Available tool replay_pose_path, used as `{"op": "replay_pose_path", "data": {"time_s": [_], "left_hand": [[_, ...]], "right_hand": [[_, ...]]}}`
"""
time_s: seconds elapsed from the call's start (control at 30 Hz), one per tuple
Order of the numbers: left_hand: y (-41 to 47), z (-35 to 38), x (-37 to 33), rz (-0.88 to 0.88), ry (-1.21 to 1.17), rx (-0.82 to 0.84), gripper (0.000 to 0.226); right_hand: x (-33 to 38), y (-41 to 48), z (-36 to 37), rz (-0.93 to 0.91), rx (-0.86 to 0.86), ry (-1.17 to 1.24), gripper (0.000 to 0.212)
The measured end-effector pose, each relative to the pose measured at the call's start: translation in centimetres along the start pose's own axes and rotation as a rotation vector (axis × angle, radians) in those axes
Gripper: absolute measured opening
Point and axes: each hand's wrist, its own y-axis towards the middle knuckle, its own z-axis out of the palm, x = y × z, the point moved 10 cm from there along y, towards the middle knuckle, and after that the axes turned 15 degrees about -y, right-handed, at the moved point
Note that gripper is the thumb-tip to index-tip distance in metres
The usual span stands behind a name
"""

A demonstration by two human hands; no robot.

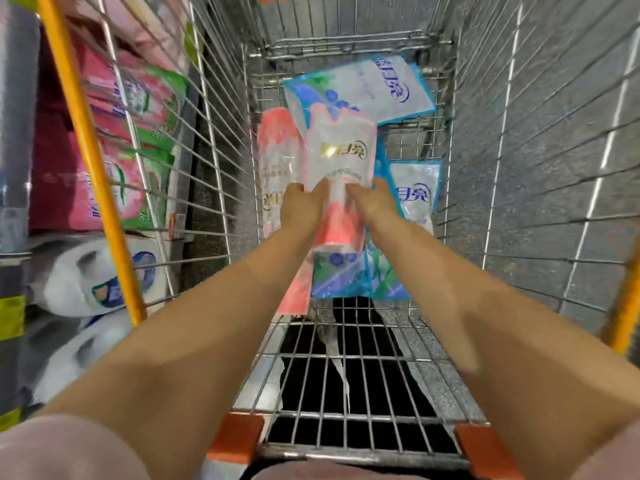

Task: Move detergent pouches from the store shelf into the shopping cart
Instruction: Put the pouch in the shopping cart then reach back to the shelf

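Grey speckled floor [554, 133] showed through the thin silver wires of the shopping cart [346, 50], which had orange plastic corners [235, 438] on the side near the person. Both bare arms reached down into it. The left hand [301, 206] and the right hand [375, 202] held the pink pouch [341, 150] between them, each one gripping a side with a thumb on the shiny front. It was a soft, flat bag, white in the middle and pink at both ends, with gold Chinese writing too blurry to read. It was over the other bags in the cart; whether it touched them could not be told. A second pink bag [277, 157] lay under it on the left. Three blue bags lay there too: one at the far end [377, 88], one on the right [415, 192] with the blue signs 月亮, and one nearer the person [332, 275]. Outside the wires on the left, the store shelf [20, 168] held pink and green packs [131, 109] and fat white bottles [86, 271].
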Motion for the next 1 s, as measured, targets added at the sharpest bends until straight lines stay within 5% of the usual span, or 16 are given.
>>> {"op": "replay_pose_path", "data": {"time_s": [0.1, 0.23, 0.4, 0.57, 0.8, 1.0], "left_hand": [[-0.3, 0.2, -1.3, 0.051, 0.031, 0.036, 0.037], [-3.1, 0.0, -4.9, 0.286, 0.052, 0.010, 0.028], [-9.3, -2.0, -8.8, 0.533, 0.099, -0.026, 0.027], [-16.7, -5.9, -13.9, 0.799, 0.079, -0.030, 0.032], [-28.2, -14.6, -18.8, 1.047, -0.334, 0.056, 0.024], [-40.1, -23.1, -20.4, 1.291, -0.437, -0.013, 0.027]], "right_hand": [[0.5, -0.8, 0.7, -0.035, 0.023, 0.081, 0.053], [-0.7, -0.3, 2.3, -0.089, 0.032, 0.138, 0.081], [0.3, -6.1, 2.7, -0.049, 0.218, 0.534, 0.039], [5.2, -13.0, 2.4, -0.160, 0.447, 0.920, 0.043], [11.7, -26.5, -0.9, -0.522, 0.507, 0.927, 0.044], [15.0, -40.0, -2.7, -0.870, 0.530, 0.813, 0.045]]}}
